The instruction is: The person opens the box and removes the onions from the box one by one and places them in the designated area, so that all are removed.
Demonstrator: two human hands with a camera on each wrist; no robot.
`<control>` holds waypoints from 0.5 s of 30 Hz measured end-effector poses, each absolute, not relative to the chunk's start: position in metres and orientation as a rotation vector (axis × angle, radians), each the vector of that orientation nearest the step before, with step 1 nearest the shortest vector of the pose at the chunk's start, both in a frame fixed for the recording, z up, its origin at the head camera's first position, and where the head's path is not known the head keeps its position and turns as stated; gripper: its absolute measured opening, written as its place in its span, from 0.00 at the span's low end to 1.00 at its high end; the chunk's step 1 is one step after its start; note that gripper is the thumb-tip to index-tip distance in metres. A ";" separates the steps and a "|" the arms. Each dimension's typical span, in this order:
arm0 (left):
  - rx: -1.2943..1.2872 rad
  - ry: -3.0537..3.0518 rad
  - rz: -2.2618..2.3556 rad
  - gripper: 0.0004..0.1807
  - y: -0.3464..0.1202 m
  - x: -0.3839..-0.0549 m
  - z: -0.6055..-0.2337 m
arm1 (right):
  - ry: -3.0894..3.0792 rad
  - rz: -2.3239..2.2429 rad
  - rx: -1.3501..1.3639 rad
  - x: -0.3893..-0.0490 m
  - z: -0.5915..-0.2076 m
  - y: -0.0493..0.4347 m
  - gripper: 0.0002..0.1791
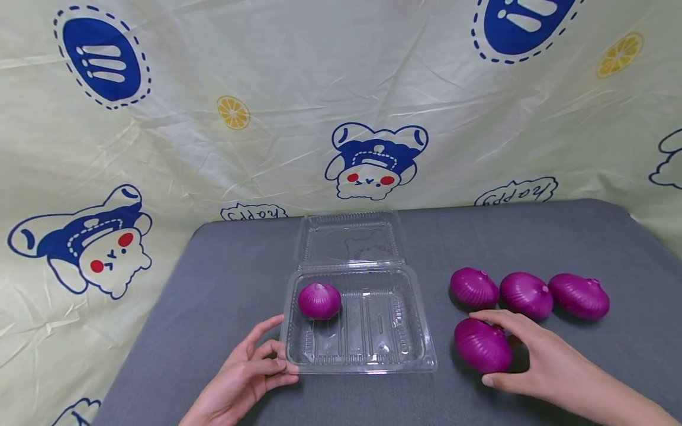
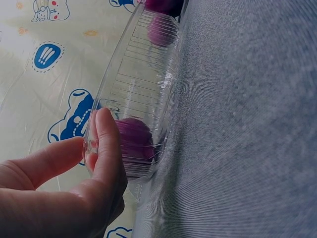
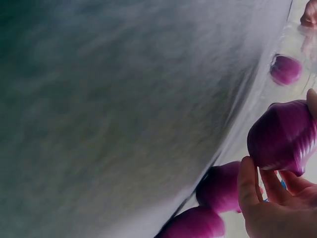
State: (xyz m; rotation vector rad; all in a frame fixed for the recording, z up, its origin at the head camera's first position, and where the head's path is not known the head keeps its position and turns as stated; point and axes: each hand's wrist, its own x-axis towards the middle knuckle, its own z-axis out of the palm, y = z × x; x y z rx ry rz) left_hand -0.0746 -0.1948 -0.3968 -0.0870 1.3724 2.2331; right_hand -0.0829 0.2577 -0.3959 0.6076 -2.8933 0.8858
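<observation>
An open, clear plastic clamshell container point(image 1: 373, 357) lies on the table with one purple onion point(image 1: 319, 300) in the left part of its base. My left hand point(image 1: 242, 373) pinches the rim at the container's front left corner, thumb on one side and fingers on the other, as the left wrist view shows. To the right of the container, my right hand point(image 1: 538, 355) grips another purple onion point(image 1: 482, 345) between thumb and fingers. In the right wrist view this onion point(image 3: 280, 136) appears raised off the cloth. Just behind it, three more onions point(image 1: 526, 294) sit in a row.
The container's lid point(image 1: 350, 239) is folded back toward the far table edge. Grey cloth point(image 1: 229, 278) covers the table. Behind it hangs a pale printed curtain point(image 1: 288, 65) with cartoon figures and orange slices.
</observation>
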 end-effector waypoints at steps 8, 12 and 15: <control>-0.113 1.362 2.236 0.40 -0.195 -0.075 -0.396 | -2.917 0.856 0.545 -0.086 -0.404 0.272 0.45; -0.109 1.356 2.241 0.40 -0.195 -0.075 -0.396 | -2.907 0.795 0.566 -0.087 -0.406 0.276 0.45; -0.105 1.352 2.243 0.40 -0.195 -0.075 -0.396 | -2.908 0.769 0.572 -0.088 -0.407 0.278 0.46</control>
